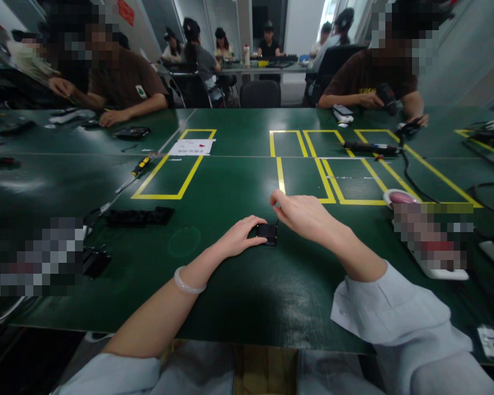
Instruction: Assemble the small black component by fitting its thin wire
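A small black rectangular part lies on the green tabletop in front of me. My left hand grips it from the left, with the thumb on the near side and the fingers on the far side. Just above and to the right is my right hand, its fingertips drawn together in a pinch. A thin dark piece shows below those fingers at the part's right edge; whether the hand holds it, I cannot tell.
Black strips lie to the left, with a yellow-and-black screwdriver beyond. Yellow tape marks rectangles on the table. A paper sheet and a black pen-like tool lie farther off. Two people sit opposite.
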The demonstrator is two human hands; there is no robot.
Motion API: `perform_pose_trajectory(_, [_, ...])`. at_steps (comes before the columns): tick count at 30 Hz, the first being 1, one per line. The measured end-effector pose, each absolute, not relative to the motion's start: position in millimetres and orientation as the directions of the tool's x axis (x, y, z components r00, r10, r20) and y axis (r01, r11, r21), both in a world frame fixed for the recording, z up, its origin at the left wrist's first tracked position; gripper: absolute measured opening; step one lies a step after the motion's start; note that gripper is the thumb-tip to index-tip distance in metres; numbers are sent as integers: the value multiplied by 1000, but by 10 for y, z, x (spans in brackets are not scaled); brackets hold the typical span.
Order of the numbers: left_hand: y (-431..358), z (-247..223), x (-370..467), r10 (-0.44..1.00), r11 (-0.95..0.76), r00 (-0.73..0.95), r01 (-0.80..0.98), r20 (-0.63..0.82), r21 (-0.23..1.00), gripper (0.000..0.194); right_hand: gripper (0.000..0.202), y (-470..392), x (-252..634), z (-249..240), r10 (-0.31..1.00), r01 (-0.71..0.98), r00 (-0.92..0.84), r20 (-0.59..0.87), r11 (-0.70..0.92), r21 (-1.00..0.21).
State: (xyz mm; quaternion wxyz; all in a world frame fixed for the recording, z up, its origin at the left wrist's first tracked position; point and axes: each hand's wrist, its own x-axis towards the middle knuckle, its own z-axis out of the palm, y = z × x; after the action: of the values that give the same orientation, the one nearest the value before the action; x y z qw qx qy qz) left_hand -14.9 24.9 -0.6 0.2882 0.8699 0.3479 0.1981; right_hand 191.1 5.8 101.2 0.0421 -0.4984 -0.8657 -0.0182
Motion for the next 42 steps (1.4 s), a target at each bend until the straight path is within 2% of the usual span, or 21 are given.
perform_pose_trajectory(3, [253, -5, -147, 715, -594, 686, 490, 139, 639, 36, 23, 57, 1923, 1003, 858, 863, -499, 120, 505, -16])
perform_pose_trajectory(7, [260, -20, -144, 716, -595, 684, 496, 137, 632, 38, 33, 79, 1894, 996, 892, 898, -440, 107, 438, 44])
perform_pose_trajectory(10, [262, -23, -144, 715, -595, 686, 492, 138, 635, 38, 33, 90, 1886, 1001, 900, 904, -426, 87, 421, 71])
perform_pose_trajectory(18, [263, -11, -142, 713, -595, 687, 491, 137, 637, 37, 24, 62, 1945, 999, 868, 875, -479, 130, 484, -7])
perform_pose_trajectory(25, [262, -15, -142, 714, -591, 686, 487, 137, 643, 36, 34, 77, 1915, 1029, 902, 902, -428, 57, 423, 84])
perform_pose_trajectory(31, [264, -15, -144, 715, -596, 685, 493, 140, 633, 36, 25, 54, 1942, 1018, 875, 881, -471, 112, 474, 0])
perform_pose_trajectory(34, [263, -16, -144, 717, -596, 684, 499, 137, 629, 36, 25, 58, 1940, 1013, 875, 884, -465, 134, 467, 13])
perform_pose_trajectory(38, [261, -13, -144, 715, -597, 686, 498, 135, 629, 36, 31, 84, 1922, 1013, 895, 899, -437, 89, 431, 78])
perform_pose_trajectory(42, [261, -15, -139, 718, -592, 683, 494, 137, 636, 36, 26, 71, 1921, 1011, 879, 883, -469, 84, 469, 22])
